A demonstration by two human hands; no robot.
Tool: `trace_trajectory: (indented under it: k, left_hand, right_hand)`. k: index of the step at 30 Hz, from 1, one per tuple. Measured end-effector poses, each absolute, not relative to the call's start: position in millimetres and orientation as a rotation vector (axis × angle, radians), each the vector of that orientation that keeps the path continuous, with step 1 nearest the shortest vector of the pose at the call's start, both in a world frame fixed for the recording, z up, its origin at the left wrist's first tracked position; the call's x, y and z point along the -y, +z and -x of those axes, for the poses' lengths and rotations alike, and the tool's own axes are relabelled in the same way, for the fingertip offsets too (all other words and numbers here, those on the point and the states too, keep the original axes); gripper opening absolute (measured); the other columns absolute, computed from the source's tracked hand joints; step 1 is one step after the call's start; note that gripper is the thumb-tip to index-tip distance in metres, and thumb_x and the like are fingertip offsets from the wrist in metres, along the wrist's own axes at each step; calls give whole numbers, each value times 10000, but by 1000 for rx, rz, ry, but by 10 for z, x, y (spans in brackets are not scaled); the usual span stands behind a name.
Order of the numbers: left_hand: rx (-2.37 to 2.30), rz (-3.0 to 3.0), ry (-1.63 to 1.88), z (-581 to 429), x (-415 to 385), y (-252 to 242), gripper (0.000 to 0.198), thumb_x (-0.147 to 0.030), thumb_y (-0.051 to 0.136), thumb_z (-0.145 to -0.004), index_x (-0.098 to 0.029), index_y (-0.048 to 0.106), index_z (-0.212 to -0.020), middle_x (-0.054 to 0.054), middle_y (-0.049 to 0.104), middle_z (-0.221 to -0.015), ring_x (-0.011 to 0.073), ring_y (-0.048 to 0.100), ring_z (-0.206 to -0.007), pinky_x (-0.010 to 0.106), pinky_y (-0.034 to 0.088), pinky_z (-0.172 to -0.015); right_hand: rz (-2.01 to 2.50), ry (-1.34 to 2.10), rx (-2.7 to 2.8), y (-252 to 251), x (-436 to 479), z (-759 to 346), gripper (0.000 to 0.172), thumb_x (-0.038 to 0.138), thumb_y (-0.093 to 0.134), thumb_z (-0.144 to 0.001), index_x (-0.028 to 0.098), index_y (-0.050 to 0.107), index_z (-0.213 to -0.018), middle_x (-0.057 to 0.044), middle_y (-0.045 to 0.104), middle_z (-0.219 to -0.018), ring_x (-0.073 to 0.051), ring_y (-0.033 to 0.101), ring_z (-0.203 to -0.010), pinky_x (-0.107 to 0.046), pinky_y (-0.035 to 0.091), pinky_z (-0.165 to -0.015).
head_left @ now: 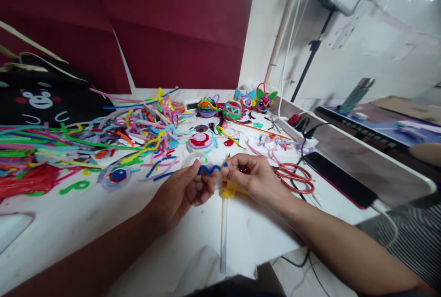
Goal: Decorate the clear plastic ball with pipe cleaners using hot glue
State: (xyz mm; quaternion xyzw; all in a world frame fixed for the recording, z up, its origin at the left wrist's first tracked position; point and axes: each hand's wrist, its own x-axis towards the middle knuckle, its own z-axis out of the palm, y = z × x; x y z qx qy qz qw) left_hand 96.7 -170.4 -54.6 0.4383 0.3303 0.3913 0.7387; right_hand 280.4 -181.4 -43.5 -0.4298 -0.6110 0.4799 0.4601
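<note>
A blue pipe cleaner (pixel 209 169), bent into a zigzag, is stretched between my two hands above the white table (pixel 144 246). My left hand (pixel 184 189) pinches its left end between thumb and finger, the other fingers curled below. At the opposite end my right hand (pixel 253 175) grips it with thumb and fingertips. Just under the right hand lies a yellow tool (pixel 228 190), probably a glue gun, partly hidden, with a thin pale stick (pixel 223 223) running toward the table's front edge. Orange-handled scissors (pixel 295 177) rest to the right of my right hand.
Loose pipe cleaners (pixel 86 143) heap up on the left. Several decorated balls (pixel 207 107) stand along the back. A round pink and red coil (pixel 200 142) lies mid-table. On the right are a phone (pixel 341 180) with its cable and a power strip (pixel 303 134).
</note>
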Motion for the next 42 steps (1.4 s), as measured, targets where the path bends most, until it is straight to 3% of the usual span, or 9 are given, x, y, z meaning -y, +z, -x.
trace_trajectory:
  k: [6, 9, 13, 16, 24, 28, 34, 38, 42]
  left_hand:
    - [-838, -1257, 974, -932, 1690, -539, 401, -509, 594, -823, -141, 604, -665, 21, 604, -593, 92, 473, -474, 215, 316, -441]
    - [-938, -1330, 997, -927, 1686, -535, 339, -465, 601, -822, -152, 603, -691, -2, 589, -557, 90, 464, -438, 211, 304, -416]
    - [-1023, -1316, 1003, -932, 1669, -526, 295, -435, 595, -814, -155, 606, -722, -14, 585, -538, 90, 459, -409, 208, 288, -397]
    - [-1044, -1299, 1012, -933, 1663, -514, 290, -428, 591, -808, -155, 602, -712, -17, 581, -530, 85, 449, -397, 206, 279, -392]
    - [-1077, -1324, 1003, -929, 1652, -551, 369, -448, 562, -832, -151, 570, -612, -9, 564, -507, 73, 435, -395, 202, 280, -403]
    - [-1084, -1329, 1012, -925, 1648, -567, 336, -445, 573, -828, -155, 587, -658, -12, 582, -528, 72, 445, -402, 197, 278, -404]
    - [-1062, -1283, 939, -936, 1673, -519, 310, -441, 581, -802, -150, 596, -693, -16, 566, -504, 75, 435, -389, 192, 258, -393]
    - [-1063, -1248, 912, -940, 1663, -495, 331, -467, 549, -818, -144, 596, -763, -9, 569, -511, 79, 432, -386, 190, 250, -385]
    - [-1022, -1324, 972, -926, 1646, -500, 316, -470, 558, -833, -165, 592, -909, -14, 603, -588, 83, 453, -394, 192, 255, -373]
  right_hand:
    - [1101, 1166, 1499, -416, 1807, -2807, 372, 494, 705, -724, 145, 582, -690, 22, 492, -594, -92, 404, -533, -239, 306, -508]
    - [1109, 1210, 1516, -390, 1819, -2812, 349, 470, 683, -746, 138, 584, -704, 6, 528, -620, -97, 435, -546, -242, 327, -523]
    - [1069, 1242, 1514, -365, 1820, -2835, 235, 333, 693, -728, 130, 615, -817, -7, 581, -701, -104, 497, -595, -248, 383, -577]
    - [1017, 1196, 1513, -380, 1809, -2859, 258, 212, 673, -704, 142, 614, -945, 1, 597, -750, -93, 499, -601, -239, 397, -583]
    - [940, 895, 1688, -478, 1805, -2872, 368, 91, 595, -767, 171, 593, -1126, -9, 624, -846, -94, 524, -649, -231, 432, -597]
    - [929, 703, 1788, -476, 1803, -2881, 348, 87, 584, -800, 156, 612, -1140, -28, 645, -849, -109, 556, -663, -225, 437, -564]
    - [776, 266, 2006, -466, 1799, -2896, 205, 79, 562, -859, 133, 689, -1010, -90, 669, -892, -159, 615, -817, -284, 499, -729]
    - [847, 340, 1957, -447, 1807, -2895, 144, 153, 584, -884, 125, 707, -953, -81, 677, -820, -147, 609, -725, -260, 477, -644]
    - [1022, 758, 1763, -442, 1802, -2889, 151, 276, 611, -875, 148, 691, -888, -38, 665, -716, -129, 584, -612, -238, 438, -544]
